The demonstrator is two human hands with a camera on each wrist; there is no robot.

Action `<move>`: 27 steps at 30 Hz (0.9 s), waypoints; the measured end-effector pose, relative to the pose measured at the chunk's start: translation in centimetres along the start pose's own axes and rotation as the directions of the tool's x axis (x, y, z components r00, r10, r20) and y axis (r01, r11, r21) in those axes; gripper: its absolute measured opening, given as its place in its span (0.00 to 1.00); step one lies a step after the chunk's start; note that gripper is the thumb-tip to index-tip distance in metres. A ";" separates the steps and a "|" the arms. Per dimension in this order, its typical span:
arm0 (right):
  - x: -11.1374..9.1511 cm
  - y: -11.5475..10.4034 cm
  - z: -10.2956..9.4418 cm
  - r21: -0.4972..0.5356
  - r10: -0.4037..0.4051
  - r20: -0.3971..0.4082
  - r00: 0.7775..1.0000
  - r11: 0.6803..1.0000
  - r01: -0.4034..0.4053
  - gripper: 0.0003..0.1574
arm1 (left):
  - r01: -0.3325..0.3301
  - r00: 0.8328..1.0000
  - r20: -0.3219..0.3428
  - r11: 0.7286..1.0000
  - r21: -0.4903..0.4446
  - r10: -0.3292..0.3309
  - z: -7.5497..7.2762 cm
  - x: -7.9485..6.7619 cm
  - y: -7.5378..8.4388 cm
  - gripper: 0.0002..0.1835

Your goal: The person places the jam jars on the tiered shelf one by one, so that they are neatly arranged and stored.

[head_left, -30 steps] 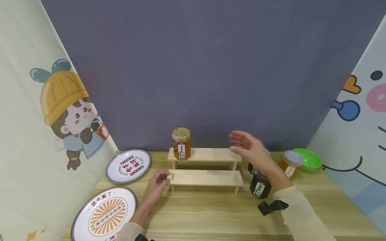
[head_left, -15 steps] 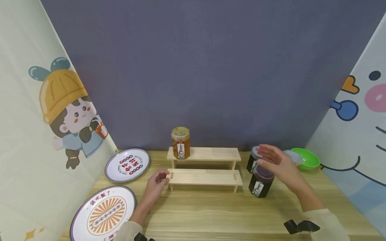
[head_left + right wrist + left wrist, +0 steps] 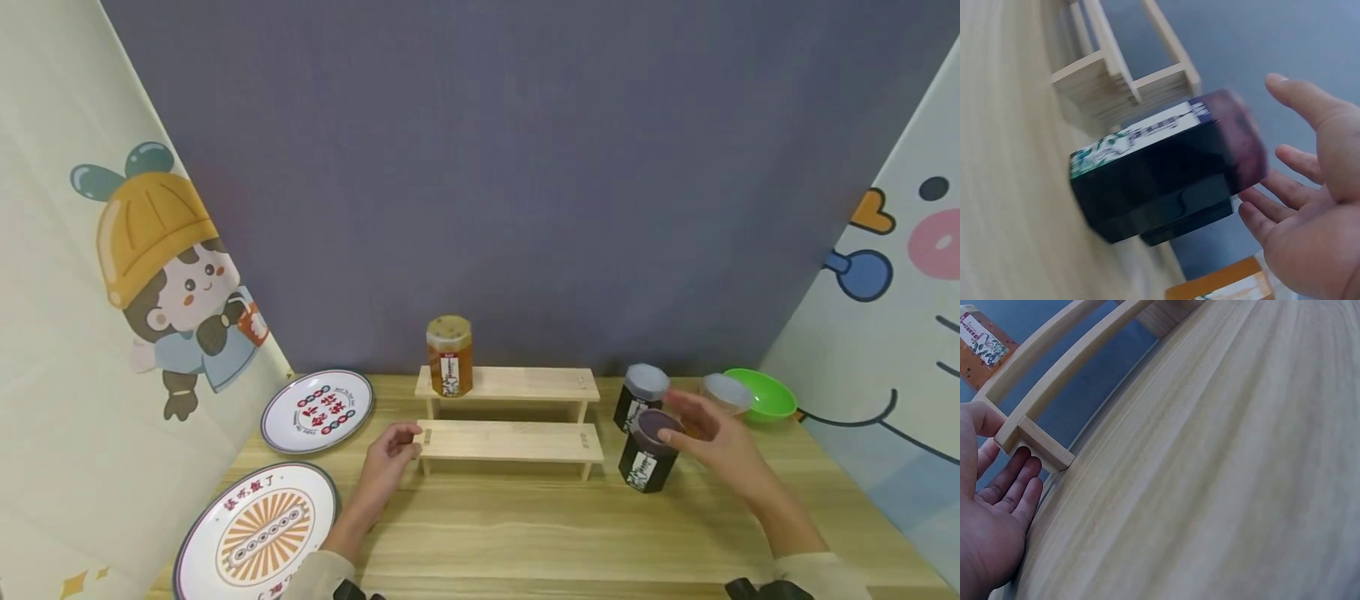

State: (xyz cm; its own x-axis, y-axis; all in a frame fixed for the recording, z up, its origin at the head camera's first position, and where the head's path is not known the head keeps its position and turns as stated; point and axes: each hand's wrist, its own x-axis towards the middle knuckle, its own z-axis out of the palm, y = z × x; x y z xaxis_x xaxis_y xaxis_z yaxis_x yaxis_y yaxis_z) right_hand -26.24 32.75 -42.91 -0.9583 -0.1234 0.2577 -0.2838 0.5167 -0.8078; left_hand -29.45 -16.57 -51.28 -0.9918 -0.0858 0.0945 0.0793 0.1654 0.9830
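In the head view my right hand [image 3: 716, 437] reaches over a dark jar [image 3: 643, 469] with a purple lid. The right wrist view shows its thumb and fingers spread around the lid end of that dark jar [image 3: 1154, 169], the thumb plainly apart from it. My left hand [image 3: 388, 467] is at the left end of a two-step wooden display stand [image 3: 510, 442]. Seen from the left wrist, thumb and forefinger pinch the corner of the stand's board [image 3: 1041, 394], with the other fingers beneath. An amber jar [image 3: 452, 371] stands upright on the upper step's left end.
Behind the dark jar stands another dark jar [image 3: 641, 392] with a pale lid. An amber jar [image 3: 726, 393], partly hidden by my right hand, and a green bowl [image 3: 768, 394] are farther right. Two patterned plates, a small one [image 3: 288, 425] and a large one [image 3: 202, 542], are on the left.
My right hand has moved from above the stand's right end to the right and down, onto the purple-lidded jar. My left hand stays at the stand. The jars have not moved.
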 end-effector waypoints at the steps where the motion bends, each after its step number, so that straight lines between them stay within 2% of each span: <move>1: -0.1 0.3 0.1 0.004 0.009 0.005 1.000 1.000 -0.009 0.44 | 0.000 1.000 0.001 1.000 0.005 0.000 0.0 0.0 0.0 0.16; 5: -0.4 1.3 0.8 0.016 0.029 0.023 0.999 0.999 -0.030 0.45 | 0.007 1.000 -0.003 1.000 0.007 -0.007 0.0 0.0 -0.2 0.16; 15: -0.7 2.5 2.0 0.075 0.004 0.012 1.000 0.997 -0.005 0.47 | -0.013 1.000 -0.008 1.000 -0.002 0.013 0.2 0.1 -0.2 0.16; 27: -0.4 3.1 2.6 0.043 0.059 -0.003 0.998 0.997 -0.058 0.46 | -0.014 1.000 -0.010 1.000 -0.003 0.014 0.1 0.1 -0.3 0.15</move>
State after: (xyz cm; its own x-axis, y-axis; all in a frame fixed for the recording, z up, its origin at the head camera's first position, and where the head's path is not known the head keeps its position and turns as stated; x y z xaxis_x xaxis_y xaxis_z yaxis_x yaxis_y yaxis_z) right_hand -26.79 32.18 -46.94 -0.9732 -0.0904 0.2115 -0.2285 0.4862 -0.8435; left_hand -29.55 -16.53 -51.55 -0.9895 -0.0930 0.1102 0.0940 0.1640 0.9820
